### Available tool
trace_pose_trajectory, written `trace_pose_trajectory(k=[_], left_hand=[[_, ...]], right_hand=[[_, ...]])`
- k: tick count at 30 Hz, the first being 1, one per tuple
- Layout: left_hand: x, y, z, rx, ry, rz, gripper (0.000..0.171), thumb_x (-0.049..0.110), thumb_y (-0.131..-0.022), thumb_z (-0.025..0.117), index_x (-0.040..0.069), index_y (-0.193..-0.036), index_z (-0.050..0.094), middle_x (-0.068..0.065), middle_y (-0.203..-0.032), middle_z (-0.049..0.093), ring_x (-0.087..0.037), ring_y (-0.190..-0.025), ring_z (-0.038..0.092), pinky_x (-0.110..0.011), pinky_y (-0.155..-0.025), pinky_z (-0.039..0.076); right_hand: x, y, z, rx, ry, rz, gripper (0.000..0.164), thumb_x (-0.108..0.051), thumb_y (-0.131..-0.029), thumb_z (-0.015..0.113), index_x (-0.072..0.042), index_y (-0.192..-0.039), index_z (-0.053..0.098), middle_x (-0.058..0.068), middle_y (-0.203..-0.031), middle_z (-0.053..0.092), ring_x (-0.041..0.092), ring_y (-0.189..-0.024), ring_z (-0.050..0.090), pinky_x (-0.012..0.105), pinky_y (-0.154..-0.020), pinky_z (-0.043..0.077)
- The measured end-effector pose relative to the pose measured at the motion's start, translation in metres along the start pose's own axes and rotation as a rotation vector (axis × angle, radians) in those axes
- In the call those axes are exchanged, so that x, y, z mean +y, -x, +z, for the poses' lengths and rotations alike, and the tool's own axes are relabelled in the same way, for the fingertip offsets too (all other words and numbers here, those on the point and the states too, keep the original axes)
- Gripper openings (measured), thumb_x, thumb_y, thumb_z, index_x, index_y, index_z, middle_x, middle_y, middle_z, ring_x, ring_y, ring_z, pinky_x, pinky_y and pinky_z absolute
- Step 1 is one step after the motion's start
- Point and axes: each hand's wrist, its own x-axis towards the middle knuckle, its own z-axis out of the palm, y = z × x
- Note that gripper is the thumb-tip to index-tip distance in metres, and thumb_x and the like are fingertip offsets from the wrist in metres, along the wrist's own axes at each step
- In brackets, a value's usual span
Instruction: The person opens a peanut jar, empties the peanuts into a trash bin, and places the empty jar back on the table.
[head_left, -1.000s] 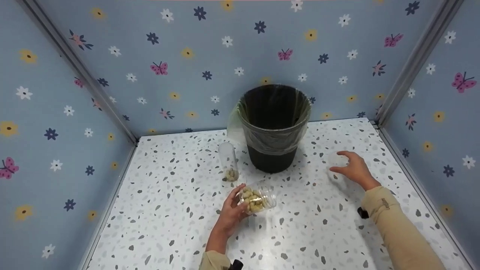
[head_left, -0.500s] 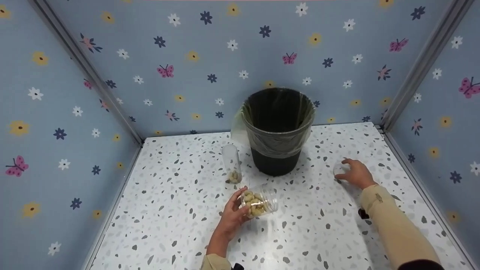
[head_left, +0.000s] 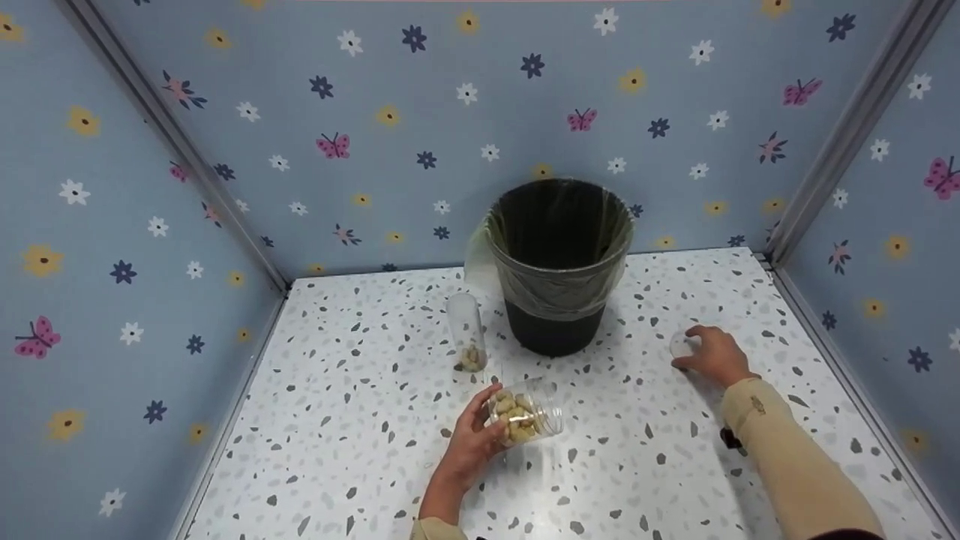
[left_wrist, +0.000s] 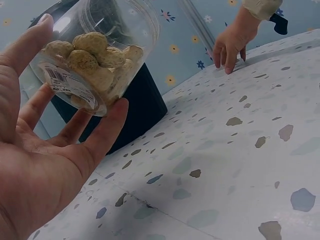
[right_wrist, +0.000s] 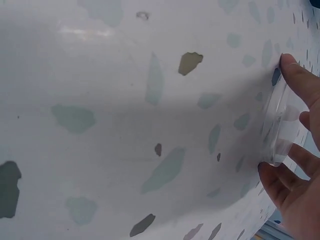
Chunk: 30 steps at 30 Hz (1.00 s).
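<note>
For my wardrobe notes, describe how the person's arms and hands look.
The left sleeve and right sleeve are tan; the right bears a small dark mark, too small to read, with a black device by its cuff. The left hand and right hand wear no gloves.

The right fingers (right_wrist: 299, 81) have lowered the clear lid (right_wrist: 275, 122) — down toward the table (head_left: 360, 420).

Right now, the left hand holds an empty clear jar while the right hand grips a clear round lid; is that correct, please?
The clear jar in the left hand is not empty; it holds peanuts, as the left wrist view shows. The rest stands.
</note>
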Motion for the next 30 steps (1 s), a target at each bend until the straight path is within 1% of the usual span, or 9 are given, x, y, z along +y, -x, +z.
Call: trace_pose_trajectory(k=[3,5,9,12,14,18,23,26,30], left_hand=[[-0.003,0.001,0.002,-0.003,0.007,-0.008,0.067,0.012,-0.091,0.067,0.010,-0.150,0.033,-0.015,-0.138,0.042,-0.024,-0.106,0.056,-0.037,-0.080,0.053],[-0.004,0.001,0.002,-0.001,0.007,0.001,0.067,0.013,-0.091,0.067,0.010,-0.150,0.034,-0.015,-0.138,0.042,-0.023,-0.104,0.057,-0.035,-0.077,0.054],[-0.006,0.001,0.000,0.006,0.010,0.007,0.067,0.014,-0.092,0.067,0.010,-0.149,0.034,-0.015,-0.138,0.043,-0.023,-0.102,0.057,-0.034,-0.075,0.054],[-0.010,0.000,-0.001,-0.004,0.003,0.005,0.065,0.013,-0.092,0.066,0.010,-0.149,0.034,-0.016,-0.137,0.044,-0.024,-0.102,0.058,-0.034,-0.076,0.054],[-0.012,0.000,0.000,-0.004,-0.006,0.006,0.065,0.013,-0.092,0.065,0.010,-0.149,0.035,-0.016,-0.137,0.045,-0.024,-0.102,0.058,-0.034,-0.076,0.054],[-0.016,0.002,0.003,0.001,0.019,0.014,0.067,0.012,-0.091,0.066,0.010,-0.150,0.034,-0.016,-0.139,0.043,-0.026,-0.107,0.056,-0.037,-0.079,0.053],[-0.023,0.004,0.008,0.003,0.088,-0.011,0.069,0.010,-0.090,0.066,0.009,-0.150,0.032,-0.015,-0.146,0.037,-0.028,-0.117,0.052,-0.043,-0.087,0.051],[-0.026,0.006,0.011,0.019,0.096,-0.029,0.067,0.010,-0.090,0.066,0.010,-0.149,0.035,-0.014,-0.146,0.038,-0.027,-0.115,0.053,-0.041,-0.084,0.051],[-0.030,0.008,0.013,0.025,0.120,-0.038,0.066,0.012,-0.090,0.067,0.011,-0.149,0.036,-0.014,-0.143,0.040,-0.028,-0.113,0.054,-0.039,-0.082,0.052]], right_hand=[[0.004,0.005,0.001,0.030,0.033,-0.006,0.075,-0.037,-0.077,0.082,0.004,-0.132,0.051,0.034,-0.136,0.041,0.053,-0.122,0.038,0.065,-0.099,0.032],[0.002,0.007,0.002,0.076,0.082,-0.038,0.076,-0.042,-0.076,0.082,0.004,-0.129,0.053,0.033,-0.134,0.043,0.052,-0.118,0.043,0.065,-0.093,0.037],[-0.009,0.008,0.000,0.206,0.158,-0.110,0.070,-0.053,-0.085,0.069,0.005,-0.122,0.058,0.030,-0.122,0.053,0.049,-0.104,0.053,0.062,-0.079,0.046],[-0.025,0.005,-0.008,0.299,0.110,-0.144,0.063,-0.052,-0.094,0.057,0.005,-0.119,0.060,0.029,-0.117,0.057,0.046,-0.100,0.056,0.060,-0.078,0.047],[-0.040,0.002,-0.015,0.345,0.052,-0.169,0.058,-0.049,-0.097,0.054,0.004,-0.120,0.060,0.027,-0.118,0.058,0.044,-0.102,0.057,0.059,-0.082,0.046],[-0.075,-0.003,-0.031,0.393,-0.041,-0.263,0.053,-0.043,-0.098,0.056,0.001,-0.128,0.056,0.024,-0.123,0.057,0.041,-0.107,0.056,0.057,-0.085,0.045],[-0.117,0.000,-0.044,0.454,-0.121,-0.402,0.054,-0.035,-0.096,0.061,-0.002,-0.137,0.048,0.021,-0.130,0.053,0.037,-0.107,0.056,0.051,-0.082,0.050],[-0.134,0.004,-0.049,0.492,-0.157,-0.478,0.056,-0.030,-0.096,0.063,-0.004,-0.141,0.044,0.020,-0.132,0.051,0.035,-0.106,0.057,0.049,-0.080,0.051],[-0.149,0.009,-0.053,0.531,-0.137,-0.566,0.057,-0.027,-0.095,0.064,-0.007,-0.144,0.041,0.019,-0.134,0.050,0.035,-0.105,0.057,0.048,-0.081,0.051]])
